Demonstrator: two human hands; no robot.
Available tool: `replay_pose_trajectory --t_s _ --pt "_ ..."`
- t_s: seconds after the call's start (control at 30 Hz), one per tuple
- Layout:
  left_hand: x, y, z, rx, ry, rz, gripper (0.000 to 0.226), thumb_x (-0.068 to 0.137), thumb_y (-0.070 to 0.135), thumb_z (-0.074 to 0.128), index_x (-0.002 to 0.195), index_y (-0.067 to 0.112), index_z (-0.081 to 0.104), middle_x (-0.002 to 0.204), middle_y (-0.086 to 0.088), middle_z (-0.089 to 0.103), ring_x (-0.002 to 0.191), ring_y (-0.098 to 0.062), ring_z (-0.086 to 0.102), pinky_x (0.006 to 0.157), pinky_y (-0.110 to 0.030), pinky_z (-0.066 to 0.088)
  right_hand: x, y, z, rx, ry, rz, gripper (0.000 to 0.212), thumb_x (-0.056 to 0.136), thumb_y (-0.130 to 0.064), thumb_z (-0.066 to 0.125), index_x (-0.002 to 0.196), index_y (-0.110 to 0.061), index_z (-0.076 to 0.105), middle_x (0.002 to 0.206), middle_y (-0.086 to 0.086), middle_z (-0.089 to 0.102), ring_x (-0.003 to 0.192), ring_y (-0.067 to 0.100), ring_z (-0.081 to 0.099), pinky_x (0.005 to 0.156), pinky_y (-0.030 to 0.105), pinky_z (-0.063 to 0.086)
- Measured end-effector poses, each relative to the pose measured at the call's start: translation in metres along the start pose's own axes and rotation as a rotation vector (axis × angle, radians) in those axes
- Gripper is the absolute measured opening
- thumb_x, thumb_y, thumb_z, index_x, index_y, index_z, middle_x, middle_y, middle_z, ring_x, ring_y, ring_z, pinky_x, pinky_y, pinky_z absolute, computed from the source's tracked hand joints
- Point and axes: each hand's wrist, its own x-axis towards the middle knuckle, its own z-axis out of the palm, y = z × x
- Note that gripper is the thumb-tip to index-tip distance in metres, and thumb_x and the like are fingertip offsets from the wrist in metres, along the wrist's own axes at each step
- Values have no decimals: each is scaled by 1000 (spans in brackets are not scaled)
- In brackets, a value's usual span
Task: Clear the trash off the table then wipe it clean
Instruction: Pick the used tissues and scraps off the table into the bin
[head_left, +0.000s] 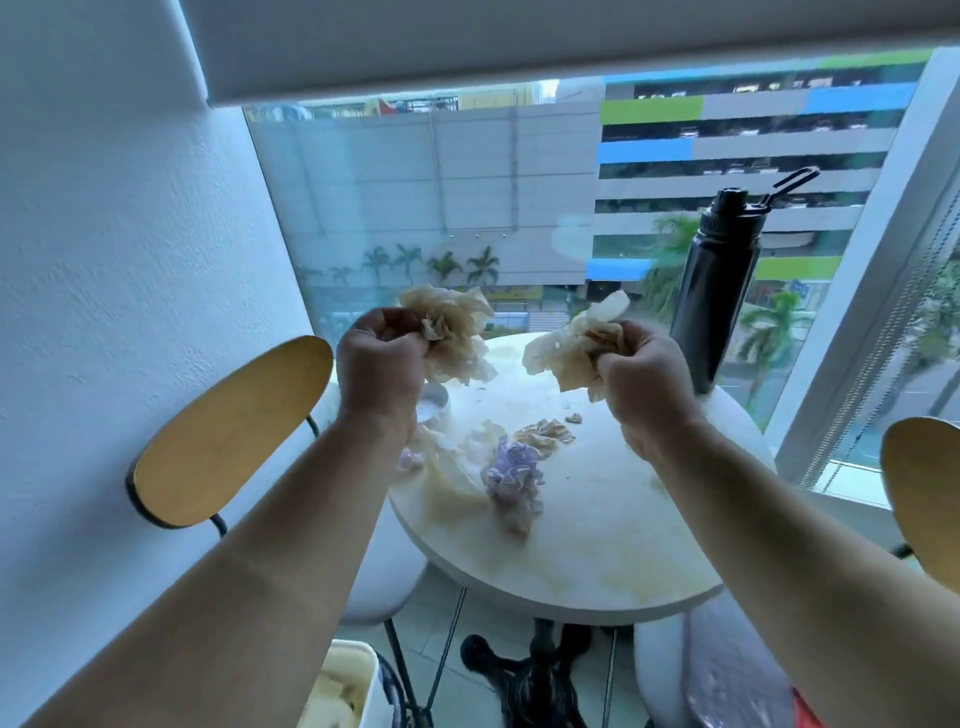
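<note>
Faces a wide window (426, 197) onto a striped parking block and palms. Stands over a round white table (597, 551), stained tan near its front edge, on a black cast base (535, 670). Flanked by two seats with yellow oval backs, the left chair (228, 431) against the wall, the right chair (924, 499) by the window frame. At the table's far right edge, upright, a black bottle (711, 291) with its cap loop raised. Lower left, below the table, the corner of a white bin (358, 680). Clenches the left hand (376, 358), fingers curled tight, round a crumpled tan wrapper (457, 332) lifted clear of the table's far left side. Clenches the right hand (641, 374) likewise round a second wrapper (556, 358), raised just left of the bottle and apart from it. On the table between the forearms, more trash: a limp white sheet (452, 467) near the left edge and a purple-printed wad (511, 475) touching its right side. Partly hidden behind the left wrist, a small white cup (434, 402) at the table's left rim. Just behind the purple-printed wad, a smaller tan wad (545, 435), and beside that a tiny scrap (573, 418).
</note>
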Motion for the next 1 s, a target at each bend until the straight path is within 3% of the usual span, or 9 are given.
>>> replay_pose_trajectory --t_s 0.13,0.23,0.33,0.43,0.53,0.63,0.7,0.83,1.0 --pt "4 7 -37 -84 49 -31 26 66 3 64 66 24 79 72 -2 72 79 -26 66 88 -48 58 -7 -4 30 45 -22 -15 49 59 -1 41 90 -11 79 88 32 72 68 40 61 58 45 44" --pt "5 16 -71 -116 80 -61 37 78 -13 56 74 15 79 78 -10 74 82 -31 69 94 -55 58 -20 -16 59 41 -53 -25 43 65 3 44 88 -10 78 83 31 73 66 37 60 58 43 43" --pt "2 28 -111 -139 117 -74 35 85 -14 52 82 9 78 80 -13 74 71 -27 72 73 -40 63 -34 -21 97 42 -115 -39 44 73 15 44 87 -11 76 74 18 73 63 29 59 53 35 43" --pt "2 34 -155 -132 90 -82 26 93 -1 59 77 9 78 74 -10 75 63 -23 74 60 -28 59 -50 -19 143 26 -165 -30 49 81 18 49 103 -19 72 77 0 78 65 18 69 58 33 55" --pt "7 27 -203 -63 40 -75 5 87 10 76 85 15 78 83 -11 79 75 -27 78 81 -41 64 -73 -12 194 -35 -197 -49 44 78 7 54 104 -24 70 86 5 80 76 25 76 76 49 65" --pt "12 13 -251 39 115 -79 19 75 6 80 84 22 74 89 -8 78 91 -34 77 91 -58 61 -97 -2 238 -118 -233 -50 38 71 -6 56 97 -28 72 84 2 79 82 33 76 76 57 62" --pt "11 3 -277 55 137 -99 29 73 1 73 92 22 67 86 -3 74 86 -27 73 88 -53 61 -113 10 260 -170 -251 -47 32 74 -6 58 95 -25 74 80 -1 78 81 29 74 77 52 62" --pt "9 -26 -315 48 184 -176 46 63 7 70 106 21 59 101 -9 70 88 -23 69 78 -41 59 -140 46 290 -216 -290 -21 30 70 -21 61 95 -26 77 80 -6 78 78 22 75 77 49 62" --pt "-2 -77 -343 162 219 -293 34 84 -9 72 100 20 65 97 -8 74 81 -19 69 57 -21 54 -161 97 304 -204 -388 109 27 75 -9 64 94 -19 79 76 -1 78 66 16 70 68 41 61"
